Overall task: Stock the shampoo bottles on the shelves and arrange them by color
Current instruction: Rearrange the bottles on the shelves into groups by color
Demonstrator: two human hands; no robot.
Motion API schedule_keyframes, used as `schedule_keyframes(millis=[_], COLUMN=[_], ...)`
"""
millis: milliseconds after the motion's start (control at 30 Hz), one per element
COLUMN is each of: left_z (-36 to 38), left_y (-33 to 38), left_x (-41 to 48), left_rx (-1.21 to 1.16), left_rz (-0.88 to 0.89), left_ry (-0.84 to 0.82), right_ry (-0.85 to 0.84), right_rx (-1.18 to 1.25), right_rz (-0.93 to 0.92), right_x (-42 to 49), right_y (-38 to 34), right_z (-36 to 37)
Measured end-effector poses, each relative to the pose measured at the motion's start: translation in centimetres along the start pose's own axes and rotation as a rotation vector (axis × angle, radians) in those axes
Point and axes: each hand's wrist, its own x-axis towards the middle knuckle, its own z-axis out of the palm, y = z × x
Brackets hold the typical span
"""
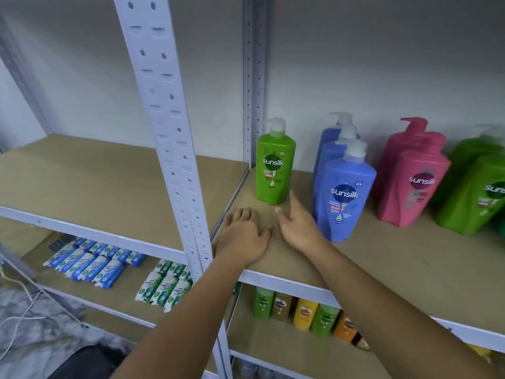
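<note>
Right hand [299,227]: palm down over the shelf [396,258], fingers [294,201] extended and spread, holding nothing. The longest fingertip lies just beside the lower right edge of the green bottle [274,166]; contact cannot be confirmed.

Left hand [241,237]: rests on the board near the front left corner of the same bay, next to the post [175,149]. Fingers are loosely bent, holding nothing. It is close to the right hand and apart from the green bottle, which stands upright behind both hands at the left end of the shelf.

Count, pump bottles on this shelf:
- Green bottle, left end: 1
- Blue bottles [345,194]: 3, in a file front to back, right of the right hand; the wrist is just beside the front one
- Pink bottles [419,184]: 2, one behind the other, right of the blue file
- Green bottles [474,192]: 2 visible at the right frame edge, blurred

Shelf below: 5 small bottles [304,313] in a row, being 2 green, 1 brown, 1 yellow, 1 orange

Lower left bay: soap packs [90,263] in a blue group and a green group; number not legible
</note>
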Motion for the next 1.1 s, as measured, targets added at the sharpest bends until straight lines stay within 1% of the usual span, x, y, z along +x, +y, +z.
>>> schedule_keyframes(millis=[133,233,333,433,633,833,1100], left_z=[0.0,0.1,0.1,0.1,0.0,-0.6,-1.3], left_y=[-0.1,-0.1,-0.1,-0.1,0.0,0.1,0.3], left_x=[0.1,0.1,0.1,0.1,0.1,-0.1,-0.5], left_rx=[0.006,0.008,-0.002,-0.020,-0.057,-0.192,-0.242], left_rz=[0.015,0.006,-0.003,-0.007,-0.018,-0.067,-0.145], left_ry=[0.008,0.011,0.022,0.031,0.035,0.055,0.033], right_ry=[0.044,0.057,0.090,0.106,0.130,0.174,0.176], right_rx=[0.130,0.249,0.300,0.302,0.283,0.227,0.208], right_rz=[0.112,0.068,0.025,-0.006,0.012,-0.011,-0.010], right_x=[2.8,4.7,5.9,6.7,6.6,4.3,0.5], right_y=[-0.5,-0.2,-0.1,-0.2,0.2,0.0,0.3], right_z=[0.2,0.6,1.0,1.3,1.7,1.7,1.5])
